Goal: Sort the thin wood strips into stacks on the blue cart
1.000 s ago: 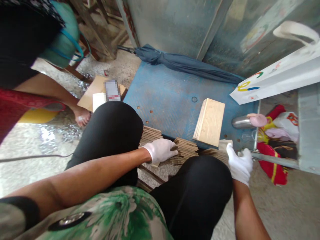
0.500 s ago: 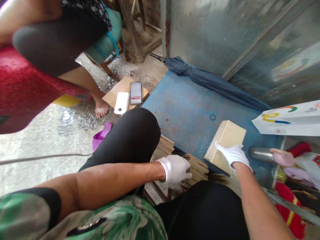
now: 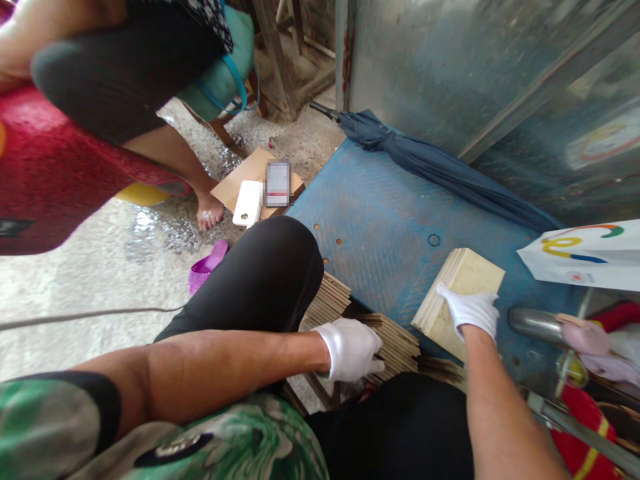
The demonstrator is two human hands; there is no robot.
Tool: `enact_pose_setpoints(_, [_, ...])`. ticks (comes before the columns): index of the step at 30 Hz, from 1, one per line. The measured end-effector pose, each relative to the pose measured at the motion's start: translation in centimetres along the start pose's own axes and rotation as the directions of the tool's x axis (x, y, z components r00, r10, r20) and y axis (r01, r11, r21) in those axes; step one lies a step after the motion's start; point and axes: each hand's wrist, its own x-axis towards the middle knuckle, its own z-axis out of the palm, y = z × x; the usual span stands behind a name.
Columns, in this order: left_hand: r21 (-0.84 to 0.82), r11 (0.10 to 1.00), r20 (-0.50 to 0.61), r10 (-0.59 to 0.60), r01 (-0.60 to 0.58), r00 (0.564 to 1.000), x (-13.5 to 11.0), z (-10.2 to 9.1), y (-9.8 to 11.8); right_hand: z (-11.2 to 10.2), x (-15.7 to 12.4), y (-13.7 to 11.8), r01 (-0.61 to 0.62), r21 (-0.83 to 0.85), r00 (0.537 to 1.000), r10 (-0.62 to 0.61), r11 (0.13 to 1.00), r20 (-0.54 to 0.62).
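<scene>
My left hand [image 3: 354, 350], in a white glove, is beside a row of thin brown boards [image 3: 395, 339] between my knees. Its fingers are curled at the edges of these boards, and what they pinch is hidden. More of the same boards [image 3: 327, 298] stand by my left knee. A block-like stack of thin pale boards [image 3: 475, 270] sits on the blue table [image 3: 370, 213]. Over its near end lies my right hand [image 3: 471, 312], also white-gloved, thumb on the left side and fingers toward the right edge, gripping the stack.
A folded dark umbrella [image 3: 440, 167] lies along the table's back edge. To the right are a white bag [image 3: 590, 253] and a metal flask [image 3: 535, 322]. Two phones, one white [image 3: 247, 202], lie on cardboard at left. Another person [image 3: 130, 73] sits nearby.
The view has shifted slightly. Both hands keep nearly the same places, the left at the brown boards and the right on the pale stack.
</scene>
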Motion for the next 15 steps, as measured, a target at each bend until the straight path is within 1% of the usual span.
enact_pose_setpoints(4, [0.011, 1.000, -0.012, 0.006, -0.006, 1.000, 0.0, 0.1, 0.1, 0.1, 0.5, 0.1, 0.017, 0.023, 0.999, -0.016, 1.000, -0.043])
enact_pose_setpoints(9, [0.005, 1.000, -0.002, 0.002, -0.002, 1.000, 0.0, 0.0, 0.1, 0.1, 0.9, 0.4, 0.027, 0.020, 0.998, -0.026, 0.999, -0.056])
enact_pose_setpoints(15, [0.014, 1.000, -0.012, 0.011, -0.011, 1.000, 0.0, -0.1, 0.2, -0.3, 1.3, 0.6, 0.026, 0.034, 0.998, -0.024, 0.999, -0.063])
